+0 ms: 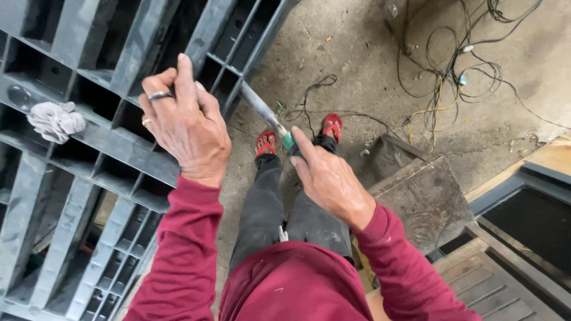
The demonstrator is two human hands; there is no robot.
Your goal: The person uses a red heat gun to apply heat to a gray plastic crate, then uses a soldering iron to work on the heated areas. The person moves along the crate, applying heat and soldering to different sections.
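Head view: a seated worker's left hand [187, 122] steadies a grey plastic pallet [89, 148], fingers hooked over a rib, while the right hand [327, 178] grips a green-collared tool [270, 119], its tip seemingly against the pallet edge. A slip could drive the tool toward the nearby fingers.

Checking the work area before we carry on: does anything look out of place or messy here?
Yes. Loose cables lie tangled across the concrete floor ahead of the sandalled feet. A crumpled grey rag sits on the dark plastic pallet, left of the left hand.
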